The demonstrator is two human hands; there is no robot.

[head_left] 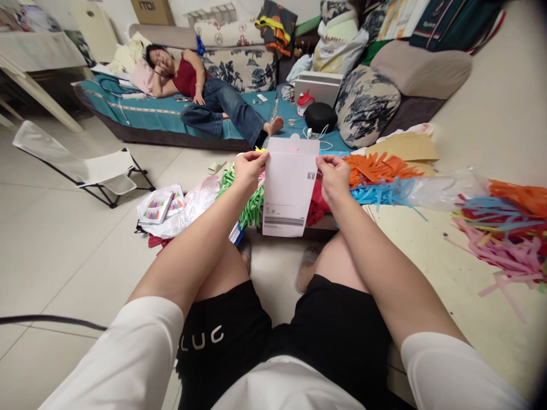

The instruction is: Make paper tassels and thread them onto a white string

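Observation:
A flat white cardboard envelope [284, 193] hangs upright in front of me, held by its two upper sides. It has a flap with a rounded tab at the top, small print and a grey barcode strip near the bottom. My left hand [252, 168] pinches its upper left edge. At the upper right edge, my right hand [334, 173] grips it between thumb and fingers. Behind the envelope, partly hidden, lie green paper strips [252, 206] on the left. Orange paper strips [376, 169] and blue paper strips [380, 192] lie just beyond my right hand.
A person [205, 91] lies on the teal-covered sofa [141, 122] ahead. A white folding chair [105, 171] stands left, near printed packets [158, 206] on the floor. To the right, a pale board [427, 250] bears pink tassel strips [513, 239] and clear plastic [444, 191].

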